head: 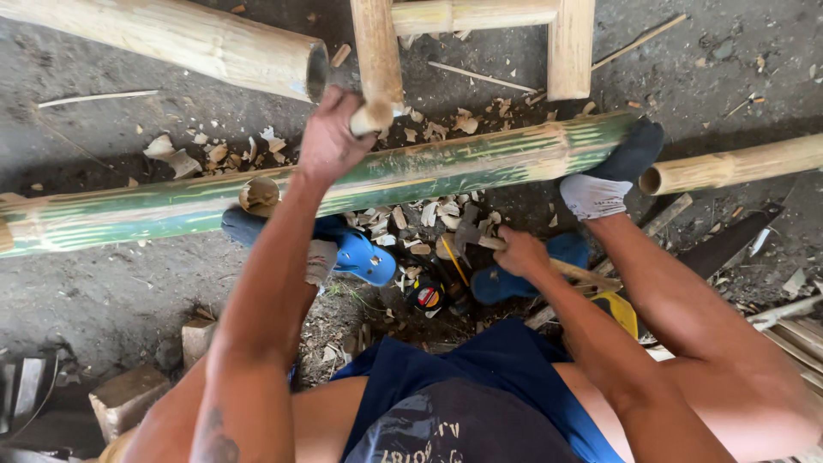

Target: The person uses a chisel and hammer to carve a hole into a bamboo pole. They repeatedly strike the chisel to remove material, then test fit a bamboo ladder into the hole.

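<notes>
A long green bamboo pole (463, 167) lies across the dirt floor in front of me. My left hand (330, 137) grips the lower end of a pale bamboo piece (377, 60) that reaches down to the pole's top. Just below the pole, my right hand (519, 253) is closed on the wooden handle of a small hatchet (470, 236), its head among the chips. My right foot, in a dark and white sock (613, 171), presses on the pole. My left foot (244, 225) rests against the pole's near side.
A thick pale bamboo pole (189, 39) lies at top left, a bamboo frame (570, 47) at top, another pole (737, 163) at right. A saw (729, 244), a tape measure (426, 296), blue sandals (364, 255), wood chips (214, 154) and blocks (129, 399) surround me.
</notes>
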